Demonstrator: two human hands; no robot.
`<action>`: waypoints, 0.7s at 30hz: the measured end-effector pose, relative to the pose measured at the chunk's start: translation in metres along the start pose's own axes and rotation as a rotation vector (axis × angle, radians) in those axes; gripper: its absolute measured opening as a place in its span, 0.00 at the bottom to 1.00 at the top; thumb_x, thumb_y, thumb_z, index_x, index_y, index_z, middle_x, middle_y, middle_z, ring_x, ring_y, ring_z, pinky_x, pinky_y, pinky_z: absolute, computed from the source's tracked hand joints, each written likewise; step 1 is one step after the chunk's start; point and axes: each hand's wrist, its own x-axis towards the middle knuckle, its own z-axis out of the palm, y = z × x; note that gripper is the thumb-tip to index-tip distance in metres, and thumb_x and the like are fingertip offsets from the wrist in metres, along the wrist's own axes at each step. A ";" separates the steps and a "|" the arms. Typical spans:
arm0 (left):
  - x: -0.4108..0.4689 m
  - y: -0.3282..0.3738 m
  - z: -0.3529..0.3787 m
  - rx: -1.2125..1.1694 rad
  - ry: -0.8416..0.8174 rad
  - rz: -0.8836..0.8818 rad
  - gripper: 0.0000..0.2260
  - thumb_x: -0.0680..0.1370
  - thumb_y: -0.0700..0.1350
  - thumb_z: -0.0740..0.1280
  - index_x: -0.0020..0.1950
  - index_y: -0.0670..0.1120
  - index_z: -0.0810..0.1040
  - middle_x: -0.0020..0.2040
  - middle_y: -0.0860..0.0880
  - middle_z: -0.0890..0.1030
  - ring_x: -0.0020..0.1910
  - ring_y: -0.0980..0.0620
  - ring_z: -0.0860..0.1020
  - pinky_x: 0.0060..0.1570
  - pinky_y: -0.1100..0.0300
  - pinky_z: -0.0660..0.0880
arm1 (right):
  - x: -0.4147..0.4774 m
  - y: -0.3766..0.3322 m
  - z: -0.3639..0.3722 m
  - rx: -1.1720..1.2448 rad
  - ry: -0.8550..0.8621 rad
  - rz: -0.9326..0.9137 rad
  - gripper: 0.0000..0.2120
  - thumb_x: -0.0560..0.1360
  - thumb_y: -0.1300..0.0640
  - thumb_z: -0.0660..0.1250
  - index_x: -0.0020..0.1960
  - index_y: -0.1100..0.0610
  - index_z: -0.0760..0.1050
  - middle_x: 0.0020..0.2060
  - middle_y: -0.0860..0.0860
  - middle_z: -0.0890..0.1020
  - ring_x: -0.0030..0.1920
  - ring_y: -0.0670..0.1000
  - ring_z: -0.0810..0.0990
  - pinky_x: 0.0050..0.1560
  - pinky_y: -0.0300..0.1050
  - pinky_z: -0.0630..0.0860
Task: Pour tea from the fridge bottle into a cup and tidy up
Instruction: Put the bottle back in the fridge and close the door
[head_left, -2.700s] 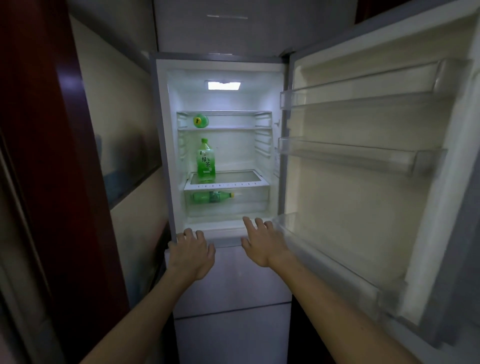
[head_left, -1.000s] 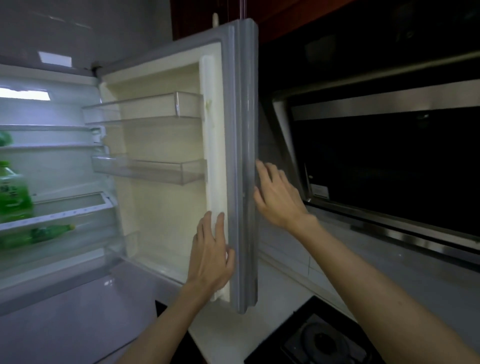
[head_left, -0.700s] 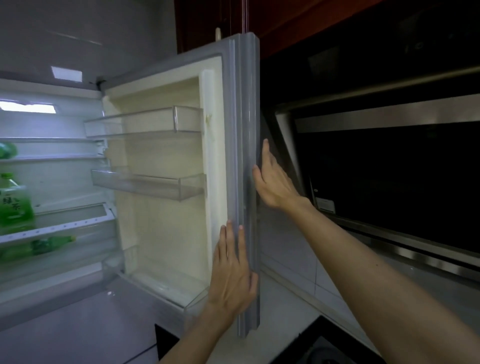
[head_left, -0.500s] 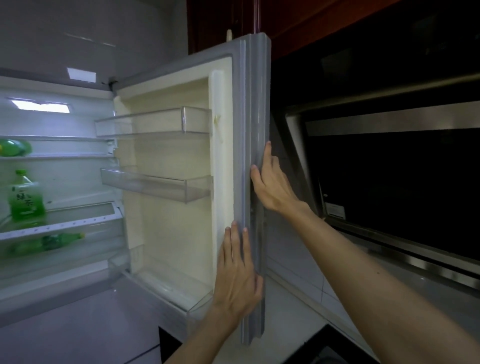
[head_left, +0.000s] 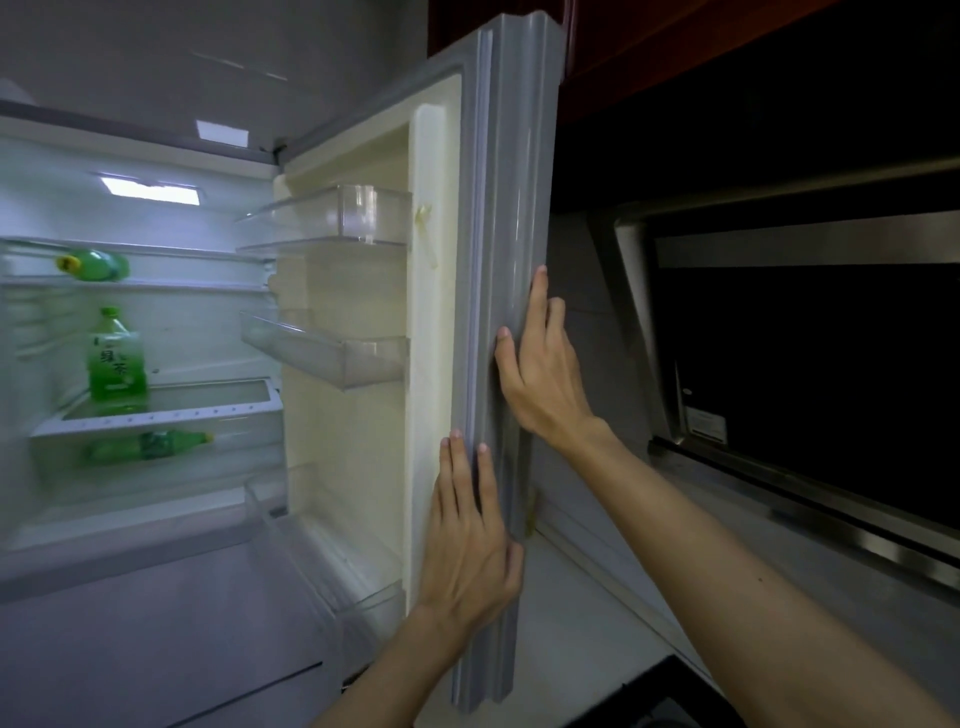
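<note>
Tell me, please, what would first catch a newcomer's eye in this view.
The open grey fridge door stands edge-on in the middle, with the left hand flat on its inner edge and the right hand flat on its outer side above. At left, in the lit interior, an upright green plastic tea bottle stands out.

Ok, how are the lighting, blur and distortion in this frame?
Head view: the interior lamp glares white; the upright green bottle looks slightly soft; the range hood side is dim; the wide lens bows the fridge door edge.
</note>
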 end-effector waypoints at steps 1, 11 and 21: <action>-0.003 -0.003 -0.004 0.002 0.010 -0.007 0.41 0.66 0.47 0.60 0.76 0.31 0.54 0.77 0.29 0.48 0.77 0.32 0.49 0.73 0.41 0.58 | -0.001 -0.006 0.002 0.016 0.017 -0.010 0.33 0.80 0.50 0.53 0.79 0.60 0.42 0.55 0.57 0.67 0.36 0.48 0.69 0.31 0.39 0.69; -0.048 -0.057 -0.060 0.044 0.108 -0.126 0.39 0.71 0.49 0.61 0.76 0.31 0.53 0.77 0.29 0.46 0.77 0.31 0.48 0.72 0.41 0.57 | -0.018 -0.097 0.035 0.151 0.054 -0.192 0.35 0.77 0.59 0.60 0.78 0.64 0.47 0.63 0.62 0.66 0.44 0.52 0.72 0.35 0.40 0.72; -0.088 -0.151 -0.129 -0.008 0.283 -0.376 0.38 0.76 0.53 0.58 0.79 0.38 0.46 0.79 0.38 0.41 0.79 0.39 0.47 0.74 0.43 0.59 | -0.019 -0.236 0.110 0.470 -0.008 -0.289 0.43 0.72 0.63 0.67 0.77 0.66 0.43 0.78 0.62 0.48 0.79 0.58 0.48 0.78 0.49 0.47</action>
